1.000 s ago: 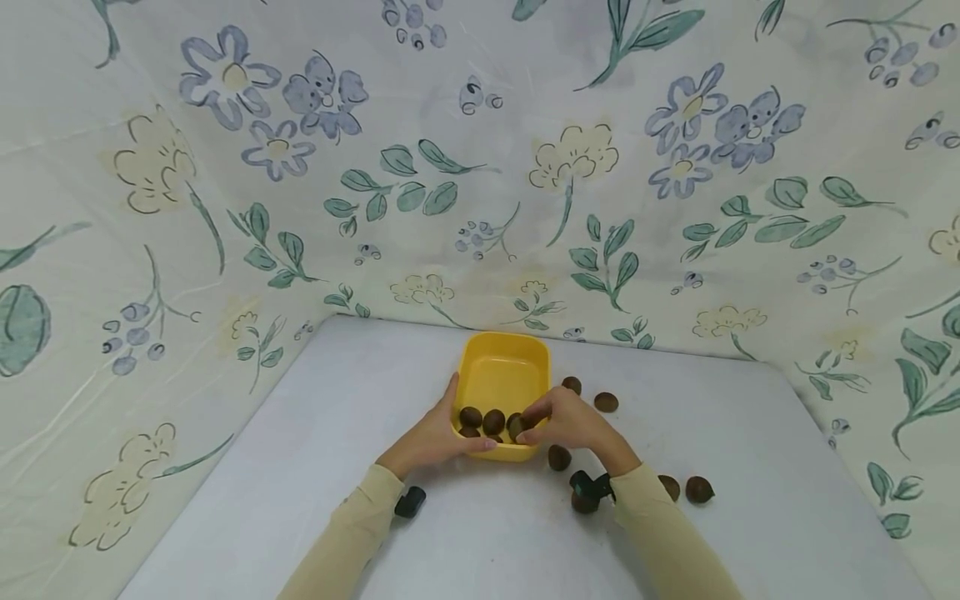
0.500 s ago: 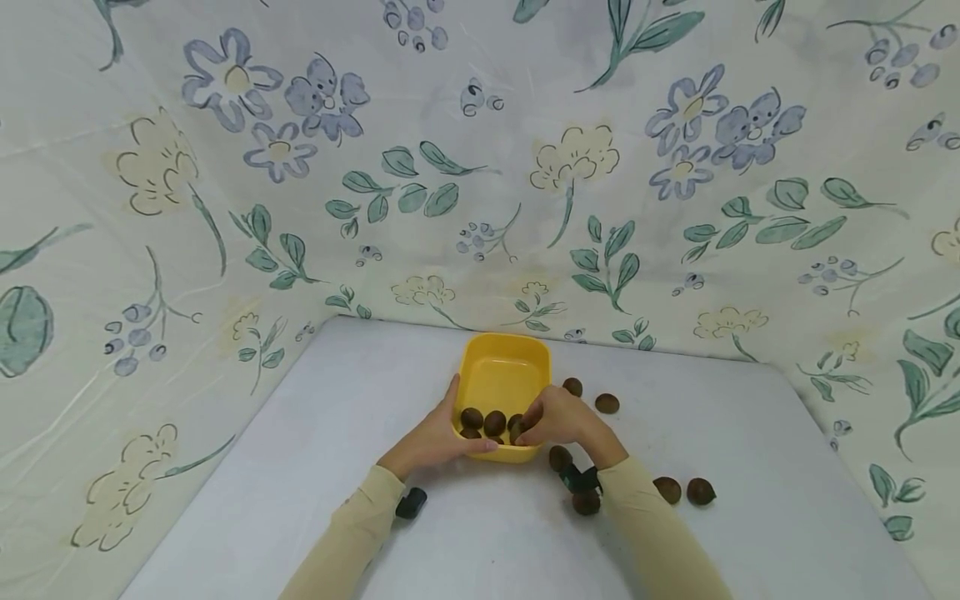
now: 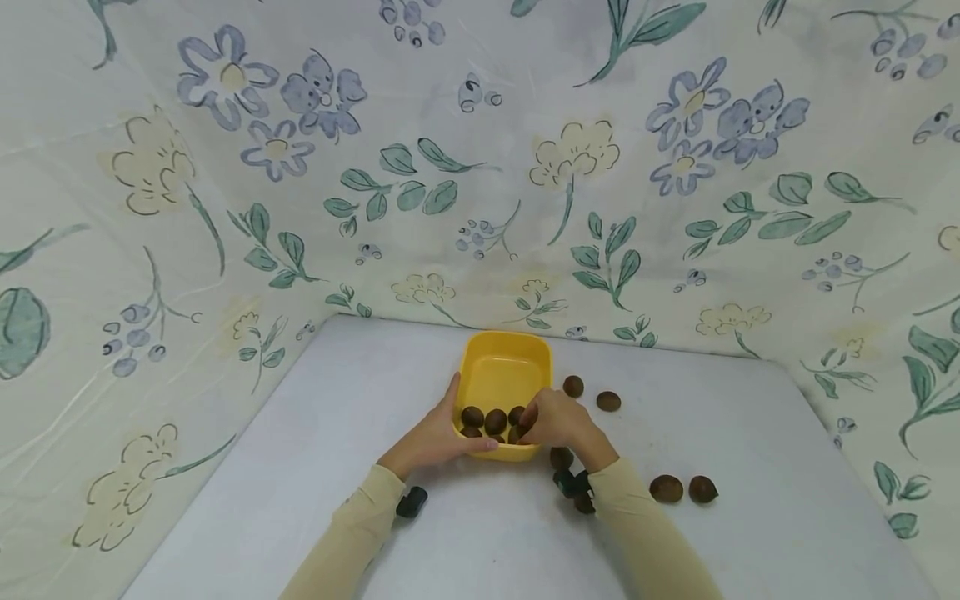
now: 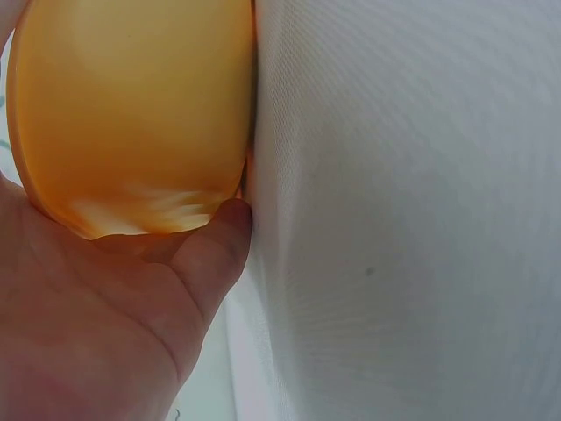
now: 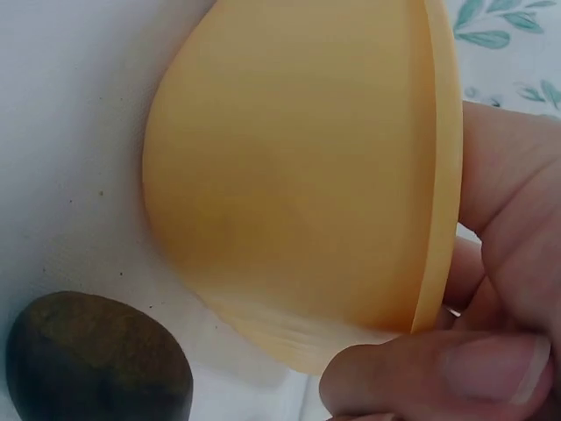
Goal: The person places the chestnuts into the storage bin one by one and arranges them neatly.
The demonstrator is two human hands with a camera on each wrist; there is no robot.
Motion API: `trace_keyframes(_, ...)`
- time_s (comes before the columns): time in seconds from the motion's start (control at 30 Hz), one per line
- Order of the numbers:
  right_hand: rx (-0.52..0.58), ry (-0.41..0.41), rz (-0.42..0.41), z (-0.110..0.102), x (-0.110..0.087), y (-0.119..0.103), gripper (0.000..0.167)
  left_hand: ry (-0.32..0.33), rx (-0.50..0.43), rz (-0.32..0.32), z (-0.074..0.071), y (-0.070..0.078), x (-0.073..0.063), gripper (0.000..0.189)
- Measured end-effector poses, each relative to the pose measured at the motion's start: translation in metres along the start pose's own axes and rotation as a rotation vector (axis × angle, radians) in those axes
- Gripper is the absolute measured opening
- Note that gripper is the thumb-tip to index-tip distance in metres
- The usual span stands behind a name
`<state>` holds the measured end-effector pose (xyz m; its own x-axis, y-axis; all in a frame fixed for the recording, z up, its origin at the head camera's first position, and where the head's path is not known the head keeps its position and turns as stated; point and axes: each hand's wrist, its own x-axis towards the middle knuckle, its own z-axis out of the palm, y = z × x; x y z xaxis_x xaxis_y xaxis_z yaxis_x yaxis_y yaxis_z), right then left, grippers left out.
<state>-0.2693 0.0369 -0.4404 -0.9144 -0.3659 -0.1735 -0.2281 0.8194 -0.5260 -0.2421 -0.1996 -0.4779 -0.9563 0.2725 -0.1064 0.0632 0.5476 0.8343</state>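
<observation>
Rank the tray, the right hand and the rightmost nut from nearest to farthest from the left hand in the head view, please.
1. Tray: touching the left hand.
2. Right hand: at the tray's right side.
3. Rightmost nut: farther right, on the table.

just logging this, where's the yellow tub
In the head view, the tub is on the table below centre, between the left hand and right hand.

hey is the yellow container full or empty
Neither: the yellow container holds brown nuts at its near end, its far floor bare.
</observation>
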Motion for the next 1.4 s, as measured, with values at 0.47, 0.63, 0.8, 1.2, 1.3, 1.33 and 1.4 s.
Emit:
trace_keyframes(0.47,-0.020,0.001,0.055,-0.003,-0.003,-0.004,0.027,0.004,0.009,0.003,0.001,-0.004,0.005,0.140)
trace_keyframes(0.63,0.029,0.136,0.016,-0.010,-0.016,0.001,0.045,-0.003,0.031,-0.008,-0.001,-0.002,0.005,0.140)
trace_keyframes(0.8,0.131,0.303,-0.052,-0.030,-0.028,0.016,0.042,0.010,0.034,0.013,-0.002,0.000,0.005,0.138)
trace_keyframes(1.2,0.298,0.536,-0.009,-0.065,-0.039,0.074,0.031,0.011,0.046,-0.014,0.000,0.000,0.001,0.140)
trace_keyframes(1.3,0.312,0.586,-0.014,-0.069,-0.035,0.085,0.029,0.014,0.048,-0.019,0.000,0.001,0.001,0.139)
trace_keyframes(1.33,0.318,0.592,-0.011,-0.070,-0.034,0.089,0.028,0.013,0.049,-0.022,0.000,0.001,0.002,0.139)
trace_keyframes(1.4,0.332,0.590,-0.002,-0.070,-0.029,0.098,0.028,0.011,0.052,-0.030,0.001,0.001,0.003,0.139)
